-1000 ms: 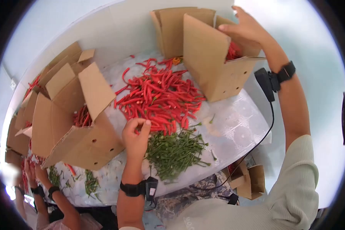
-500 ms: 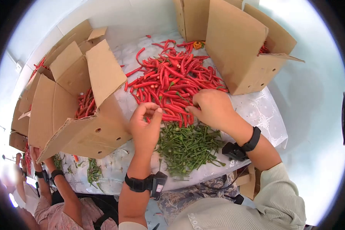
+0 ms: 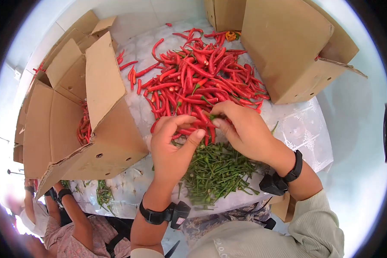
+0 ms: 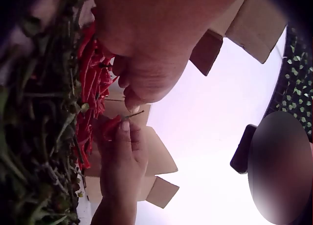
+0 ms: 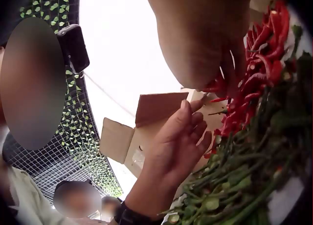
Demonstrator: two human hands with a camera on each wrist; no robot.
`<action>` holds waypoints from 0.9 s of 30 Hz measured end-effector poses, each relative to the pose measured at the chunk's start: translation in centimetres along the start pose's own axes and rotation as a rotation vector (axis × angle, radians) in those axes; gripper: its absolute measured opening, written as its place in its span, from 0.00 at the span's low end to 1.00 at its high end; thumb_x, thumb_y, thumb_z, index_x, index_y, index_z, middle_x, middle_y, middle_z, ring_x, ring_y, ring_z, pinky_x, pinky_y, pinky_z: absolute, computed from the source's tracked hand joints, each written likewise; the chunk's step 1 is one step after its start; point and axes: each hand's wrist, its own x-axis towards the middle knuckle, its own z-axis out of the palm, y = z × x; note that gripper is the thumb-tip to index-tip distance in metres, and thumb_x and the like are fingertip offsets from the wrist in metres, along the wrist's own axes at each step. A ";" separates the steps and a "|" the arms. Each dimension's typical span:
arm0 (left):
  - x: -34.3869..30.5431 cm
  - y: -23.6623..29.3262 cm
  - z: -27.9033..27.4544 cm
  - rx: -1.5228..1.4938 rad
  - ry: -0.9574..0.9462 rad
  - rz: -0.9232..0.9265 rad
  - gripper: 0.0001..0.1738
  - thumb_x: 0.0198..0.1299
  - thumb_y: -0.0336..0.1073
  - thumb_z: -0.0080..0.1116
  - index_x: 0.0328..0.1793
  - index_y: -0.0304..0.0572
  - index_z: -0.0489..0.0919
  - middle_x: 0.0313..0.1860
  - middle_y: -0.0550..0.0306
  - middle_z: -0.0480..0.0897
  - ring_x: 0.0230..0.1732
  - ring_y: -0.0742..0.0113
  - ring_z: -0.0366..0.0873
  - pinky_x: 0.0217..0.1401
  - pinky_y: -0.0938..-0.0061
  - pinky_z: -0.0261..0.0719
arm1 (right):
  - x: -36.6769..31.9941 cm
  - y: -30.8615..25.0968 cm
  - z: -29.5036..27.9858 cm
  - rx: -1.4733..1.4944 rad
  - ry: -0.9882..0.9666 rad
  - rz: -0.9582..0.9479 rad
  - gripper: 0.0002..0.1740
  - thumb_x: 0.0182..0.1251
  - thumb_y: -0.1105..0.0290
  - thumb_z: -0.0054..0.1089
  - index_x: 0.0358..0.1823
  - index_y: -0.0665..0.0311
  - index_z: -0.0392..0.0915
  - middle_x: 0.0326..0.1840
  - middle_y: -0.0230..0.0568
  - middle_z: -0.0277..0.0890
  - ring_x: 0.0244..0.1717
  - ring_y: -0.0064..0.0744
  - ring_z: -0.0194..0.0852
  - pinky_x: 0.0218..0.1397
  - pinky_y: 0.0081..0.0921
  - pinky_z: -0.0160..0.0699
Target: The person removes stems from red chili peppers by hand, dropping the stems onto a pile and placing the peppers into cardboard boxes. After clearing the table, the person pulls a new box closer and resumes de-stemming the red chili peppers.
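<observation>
Over the near edge of a heap of red chilies (image 3: 202,73), my right hand (image 3: 249,133) pinches a red chili (image 4: 110,129) by its stem end; the green stem sticks out past the thumb in the left wrist view. Facing it, my left hand (image 3: 172,146) has its thumb and forefinger curved with a gap between them, and nothing shows in its fingers. In the right wrist view the left hand (image 5: 171,147) has its other fingers loosely bent. A pile of green stems (image 3: 219,172) lies just below both hands.
An open cardboard box (image 3: 112,146) with red chilies inside stands at the left, and another box (image 3: 284,51) at the right. An orange pepper (image 3: 231,36) lies behind the heap. Other people's arms (image 3: 77,215) reach in at the lower left.
My right hand has come from above the right box down to the heap and now pinches a chili. My left hand stays near the front of the heap. The head view has shifted.
</observation>
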 end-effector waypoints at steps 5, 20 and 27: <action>-0.1 0.1 -0.1 -0.090 -0.091 -0.002 0.13 0.53 0.33 0.73 0.42 0.39 0.84 0.35 0.57 0.80 0.36 0.67 0.78 0.44 0.74 0.75 | -0.2 0.3 0.5 0.059 -0.040 -0.184 0.12 0.59 0.76 0.66 0.44 0.63 0.75 0.38 0.47 0.76 0.38 0.50 0.79 0.39 0.39 0.78; 0.0 0.2 -0.1 0.075 -0.029 0.124 0.06 0.53 0.32 0.69 0.35 0.40 0.84 0.29 0.56 0.80 0.35 0.57 0.76 0.42 0.66 0.70 | -0.3 -0.8 0.1 0.439 -0.128 0.179 0.10 0.60 0.74 0.70 0.40 0.67 0.79 0.34 0.39 0.82 0.35 0.25 0.82 0.39 0.25 0.81; 0.1 0.5 -0.2 -0.016 -0.120 0.079 0.06 0.52 0.32 0.69 0.34 0.40 0.83 0.29 0.56 0.79 0.35 0.58 0.74 0.42 0.66 0.70 | -0.1 -0.1 -0.8 0.449 -0.236 0.166 0.08 0.61 0.73 0.71 0.39 0.66 0.81 0.33 0.33 0.82 0.34 0.19 0.78 0.38 0.21 0.78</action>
